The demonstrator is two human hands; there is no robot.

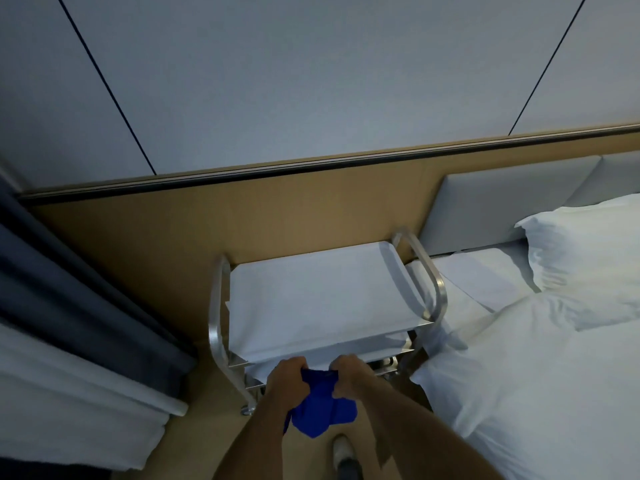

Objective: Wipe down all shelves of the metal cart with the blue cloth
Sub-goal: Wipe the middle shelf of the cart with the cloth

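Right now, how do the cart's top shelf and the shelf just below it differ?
The top shelf shows its whole pale, bare surface; the shelf below shows only a narrow front strip, the rest hidden under the top one. The top shelf lies farther from the hands; the lower one's front edge sits just beyond the left hand and right hand gripping the blue cloth. Both sit in the same metal frame.

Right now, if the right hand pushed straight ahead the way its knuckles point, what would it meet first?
Probably the front edge of the metal cart, at one of its lower shelves just beyond the right hand, which grips the blue cloth. Depth is unclear.
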